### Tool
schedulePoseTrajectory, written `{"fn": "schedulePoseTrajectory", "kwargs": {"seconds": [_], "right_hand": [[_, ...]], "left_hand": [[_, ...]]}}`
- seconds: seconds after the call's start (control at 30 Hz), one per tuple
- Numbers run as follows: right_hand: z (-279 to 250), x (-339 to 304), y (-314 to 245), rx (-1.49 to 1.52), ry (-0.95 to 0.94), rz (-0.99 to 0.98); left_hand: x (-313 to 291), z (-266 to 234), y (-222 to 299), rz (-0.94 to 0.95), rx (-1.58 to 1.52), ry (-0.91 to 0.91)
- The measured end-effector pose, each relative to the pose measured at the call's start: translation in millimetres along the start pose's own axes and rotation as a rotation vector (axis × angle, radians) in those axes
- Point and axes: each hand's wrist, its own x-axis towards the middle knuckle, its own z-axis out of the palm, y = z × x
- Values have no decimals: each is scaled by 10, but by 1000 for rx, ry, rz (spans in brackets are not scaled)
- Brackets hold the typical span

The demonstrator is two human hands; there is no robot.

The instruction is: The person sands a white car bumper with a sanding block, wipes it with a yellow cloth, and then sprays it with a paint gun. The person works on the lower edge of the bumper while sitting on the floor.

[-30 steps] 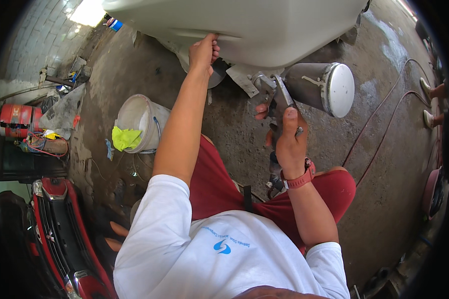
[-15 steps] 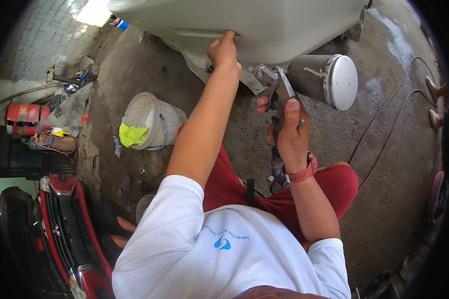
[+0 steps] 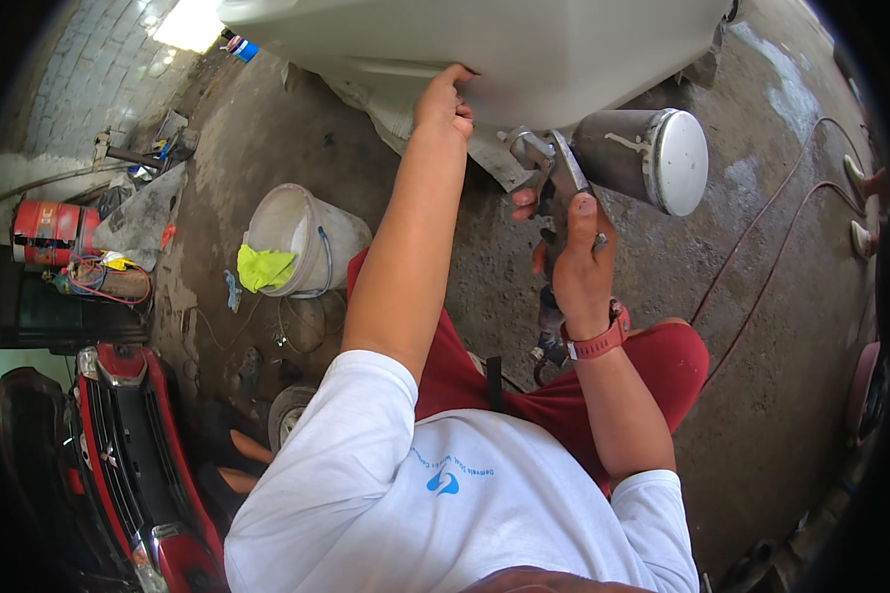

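Observation:
A pale, smooth car body panel point(image 3: 583, 49) curves across the top of the view. My left hand point(image 3: 443, 104) reaches up to it, one fingertip against the surface beside a crease, the other fingers curled in. Whether anything small is in those fingers is hidden. My right hand point(image 3: 583, 262) is closed round a metal spray gun point(image 3: 567, 170), thumb on top of its body. The gun's large grey cup point(image 3: 618, 148) with a silver lid points to the right, just below the panel. A hose fitting point(image 3: 549, 351) hangs under the grip.
Whitish masking sheet point(image 3: 494, 158) hangs under the panel. A white bucket point(image 3: 331, 237) with a lime-green cloth point(image 3: 265, 268) stands at left. Red car front parts point(image 3: 143, 445) lie lower left, near a red canister point(image 3: 44, 234). A hose point(image 3: 752, 237) runs over the floor at right, near another person's feet point(image 3: 863, 237).
My left hand has shifted slightly along the panel, its fingers curling in more, and the left arm has swung a little to the right. The spray gun has barely moved.

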Motion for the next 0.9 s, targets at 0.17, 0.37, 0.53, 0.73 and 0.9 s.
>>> {"fn": "schedulePoseTrajectory", "kwargs": {"seconds": [0.17, 0.37, 0.53, 0.73, 0.9], "right_hand": [[-13, 13, -10, -19, 15, -12], [-60, 14, 13, -3, 3, -27], [-42, 10, 31, -2, 0, -21], [-2, 17, 14, -47, 12, -11], [14, 9, 37, -66, 26, -29]], "left_hand": [[141, -58, 113, 121, -54, 114], [223, -120, -7, 291, -10, 113], [38, 35, -216, 365, 38, 81], [-143, -67, -256, 182, 58, -145], [43, -260, -173, 232, -74, -23]]}}
